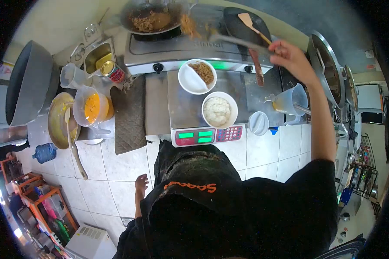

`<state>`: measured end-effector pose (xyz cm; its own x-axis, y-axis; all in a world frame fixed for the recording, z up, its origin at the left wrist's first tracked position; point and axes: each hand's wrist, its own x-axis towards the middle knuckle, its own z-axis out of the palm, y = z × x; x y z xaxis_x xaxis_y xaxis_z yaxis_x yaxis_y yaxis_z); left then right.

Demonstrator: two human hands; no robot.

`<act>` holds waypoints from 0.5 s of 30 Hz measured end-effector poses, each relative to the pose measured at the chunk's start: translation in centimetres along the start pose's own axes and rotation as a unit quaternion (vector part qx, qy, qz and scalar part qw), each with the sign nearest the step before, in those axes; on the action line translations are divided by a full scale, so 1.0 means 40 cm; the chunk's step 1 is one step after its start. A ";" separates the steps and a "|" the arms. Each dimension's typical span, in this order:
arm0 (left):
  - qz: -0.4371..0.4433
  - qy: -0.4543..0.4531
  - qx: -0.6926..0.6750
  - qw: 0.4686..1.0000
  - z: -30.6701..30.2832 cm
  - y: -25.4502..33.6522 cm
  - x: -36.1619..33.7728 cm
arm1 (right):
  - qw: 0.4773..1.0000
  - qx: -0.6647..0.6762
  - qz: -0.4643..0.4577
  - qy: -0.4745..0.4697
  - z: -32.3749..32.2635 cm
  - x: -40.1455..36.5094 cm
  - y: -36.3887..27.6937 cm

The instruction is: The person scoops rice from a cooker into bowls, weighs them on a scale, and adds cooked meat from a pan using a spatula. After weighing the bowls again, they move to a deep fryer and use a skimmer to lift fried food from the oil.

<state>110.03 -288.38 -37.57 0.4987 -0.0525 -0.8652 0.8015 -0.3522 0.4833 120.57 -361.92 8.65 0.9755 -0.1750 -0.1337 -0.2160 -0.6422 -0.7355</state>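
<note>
I have the right hand (288,57) up by the stove's (173,49) right end, fingers closed around the handle of a grey utensil (242,42). It slants leftward above the stove, its far end blurred. The left hand (141,183) hangs low beside the body, fingers loosely spread. On the scale (181,113), I see the rice bowl (220,110) near the front edge and the meat bowl (197,77) behind it, slightly left. The pan (151,21) with browned food stands on the stove's left side.
</note>
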 end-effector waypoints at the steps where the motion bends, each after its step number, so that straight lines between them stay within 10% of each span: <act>1: -0.007 0.009 0.043 0.999 0.015 0.008 -0.022 | 1.000 0.001 0.013 -0.004 -0.005 -0.031 0.014; 8: 0.036 0.014 0.147 0.988 0.051 -0.023 -0.054 | 0.955 -0.293 0.045 -0.006 0.031 -0.123 -0.081; 15: -0.011 0.041 0.001 0.999 0.082 0.024 -0.035 | 0.840 -0.524 -0.132 0.057 0.096 -0.123 -0.208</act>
<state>109.02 -291.69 -36.34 0.5057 0.0314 -0.8621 0.8120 -0.3549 0.4634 117.72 -352.86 12.88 0.9977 0.0438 0.0512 0.0286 -0.9635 0.2662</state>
